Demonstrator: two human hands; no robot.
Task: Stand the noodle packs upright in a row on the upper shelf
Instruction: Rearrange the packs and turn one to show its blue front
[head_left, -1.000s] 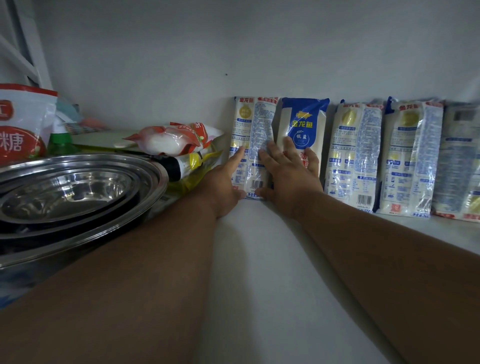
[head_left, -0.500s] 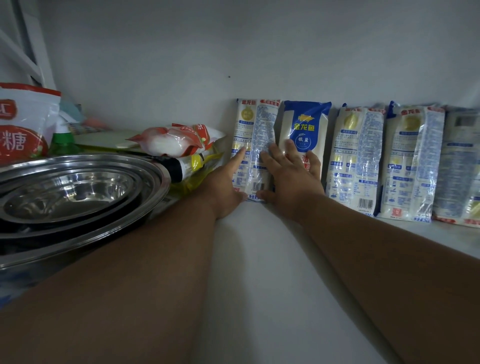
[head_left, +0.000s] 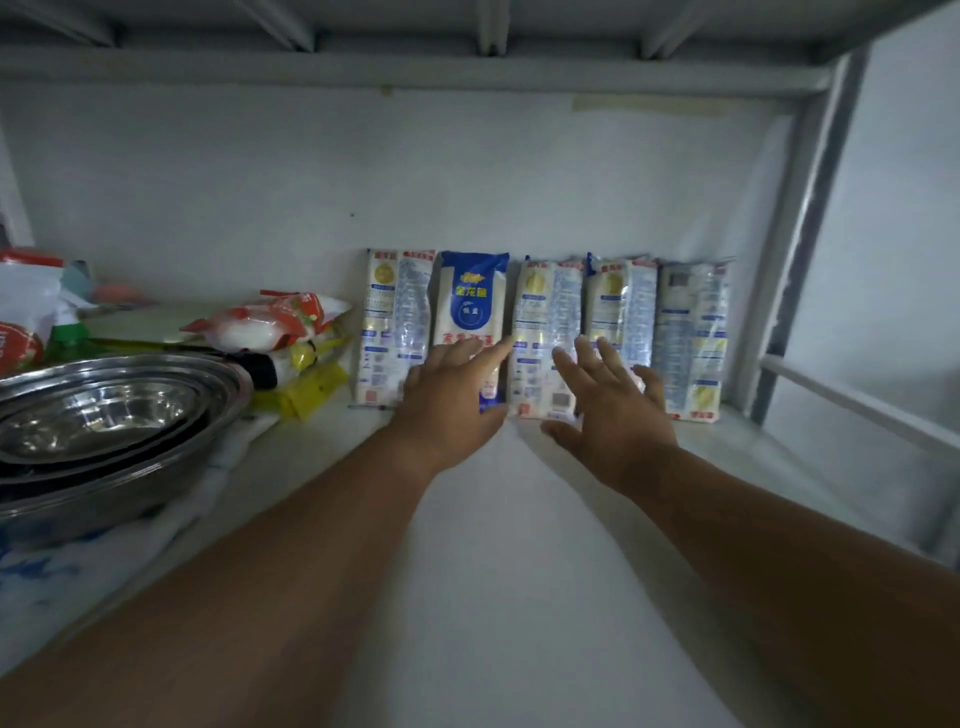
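Several noodle packs stand upright in a row against the back wall of the white shelf (head_left: 493, 545). From the left: a pale pack (head_left: 396, 317), a blue-topped pack (head_left: 471, 301), then three more pale packs (head_left: 545, 317) (head_left: 619, 306) (head_left: 691, 332). My left hand (head_left: 449, 395) lies with straight fingers in front of the blue-topped pack's lower half, fingertips at the third pack's edge. My right hand (head_left: 605, 405) is spread, fingers straight, in front of the third and fourth packs. Whether either hand touches a pack I cannot tell. Neither holds anything.
Nested steel bowls (head_left: 104, 415) fill the shelf's left side. Behind them lie a red-and-white bag (head_left: 270, 325), a yellow pack (head_left: 311, 389) and a green-capped bottle (head_left: 70, 332). A grey shelf post (head_left: 800, 249) and rail (head_left: 857, 400) bound the right side.
Both hands have shifted right along the row, from the first two packs to the second through fourth. The camera has pulled back and tilted up, showing the shelf frame above.
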